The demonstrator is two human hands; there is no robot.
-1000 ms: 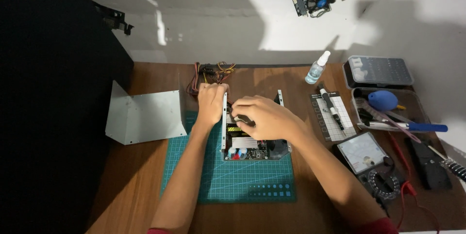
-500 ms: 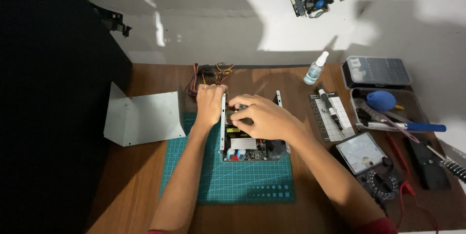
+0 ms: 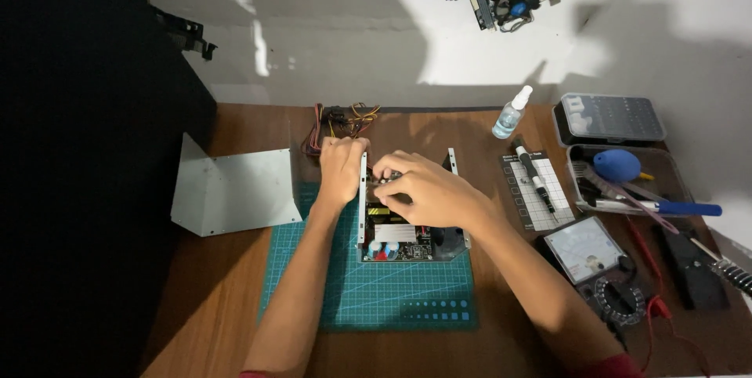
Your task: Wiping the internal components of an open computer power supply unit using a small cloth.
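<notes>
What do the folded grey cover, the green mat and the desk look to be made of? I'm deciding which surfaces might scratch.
The grey cover looks like thin sheet metal: crisp bends, flat matte sheen. The green mat under the open case seems soft rubber or vinyl, matte with a printed grid. The desk shows brown wood grain, possibly laminate rather than solid wood.

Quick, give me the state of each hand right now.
Left hand: closed on the left wall of the open power supply case.
Right hand: fingers curled down inside the case; what they grip cannot be told.
</notes>
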